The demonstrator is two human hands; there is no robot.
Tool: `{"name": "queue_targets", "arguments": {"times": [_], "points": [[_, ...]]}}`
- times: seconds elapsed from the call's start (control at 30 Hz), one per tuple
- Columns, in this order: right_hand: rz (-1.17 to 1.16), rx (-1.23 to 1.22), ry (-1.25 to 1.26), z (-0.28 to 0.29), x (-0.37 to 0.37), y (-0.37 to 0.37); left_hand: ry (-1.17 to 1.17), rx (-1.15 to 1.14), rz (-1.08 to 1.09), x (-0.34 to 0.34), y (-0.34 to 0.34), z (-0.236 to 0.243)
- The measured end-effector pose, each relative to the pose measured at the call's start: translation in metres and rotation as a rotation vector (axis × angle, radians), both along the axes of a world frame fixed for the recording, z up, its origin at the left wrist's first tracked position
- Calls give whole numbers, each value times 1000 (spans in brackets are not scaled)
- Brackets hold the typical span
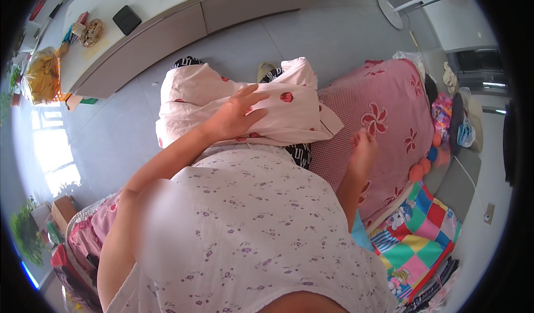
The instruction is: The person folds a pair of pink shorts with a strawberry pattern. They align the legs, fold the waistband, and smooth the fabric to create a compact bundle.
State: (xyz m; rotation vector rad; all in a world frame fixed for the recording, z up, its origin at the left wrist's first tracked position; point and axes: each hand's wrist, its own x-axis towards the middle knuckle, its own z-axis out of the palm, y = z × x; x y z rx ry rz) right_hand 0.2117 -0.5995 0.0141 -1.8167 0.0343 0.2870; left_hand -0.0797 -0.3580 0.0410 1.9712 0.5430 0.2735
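Observation:
A light pink garment (pixel 194 99) with red fruit-like prints lies bunched across my lap, its pointed edge hanging over on the right. My left hand (pixel 239 112) rests over the cloth, fingers and thumb spread apart and nothing gripped. Off to the right, my right hand (pixel 362 146) is loosely closed, with its fingers curled in and nothing visible in them. Below it is the red-and-white checked sofa cover (pixel 339 101) with flower shapes. Black trousers with white lettering (pixel 300 154) show under the garment.
A long counter (pixel 167 7) stands ahead, bearing a dark flat device (pixel 127 20) and a round patterned item (pixel 92 33). A white stand fan (pixel 391 12) is at the far right. Orange balls (pixel 416 173) and a colourful patchwork cloth (pixel 414 240) lie along the sofa's right side.

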Motion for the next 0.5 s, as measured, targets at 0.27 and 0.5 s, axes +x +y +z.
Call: {"name": "queue_targets", "arguments": {"times": [0.27, 0.5], "points": [[357, -598, -42, -47, 7, 12, 232, 306, -169, -7, -15, -46], [305, 102, 295, -72, 17, 28, 229, 311, -194, -7, -11, -53]]}}
